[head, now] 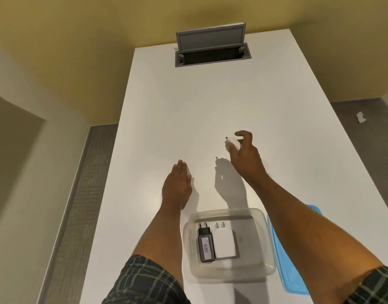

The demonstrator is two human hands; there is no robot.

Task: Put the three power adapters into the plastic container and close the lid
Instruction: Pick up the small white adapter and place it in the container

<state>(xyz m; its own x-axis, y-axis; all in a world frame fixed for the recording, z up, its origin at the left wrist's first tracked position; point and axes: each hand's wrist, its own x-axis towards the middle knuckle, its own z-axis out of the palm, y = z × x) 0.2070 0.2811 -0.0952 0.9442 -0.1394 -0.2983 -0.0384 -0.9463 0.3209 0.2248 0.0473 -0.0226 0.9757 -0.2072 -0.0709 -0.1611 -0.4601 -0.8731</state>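
Observation:
A clear plastic container (263,220) stands open near the front edge of the white table (188,106). Inside it lie a black power adapter (205,245) with a "030" label and a white power adapter (224,243), side by side, prongs pointing away from me. My right hand (245,154) is raised above the table beyond the container, its fingers closed round a third white adapter (233,144), prongs pointing left. My left hand (177,183) rests flat on the table, fingers together, holding nothing. The blue lid (285,266) lies to the right of the container, partly under my right forearm.
A grey cable hatch (211,49) with its flap raised sits at the far end of the table. The table's left and right edges drop to a grey floor, where a scrap of white paper (361,117) lies at the right.

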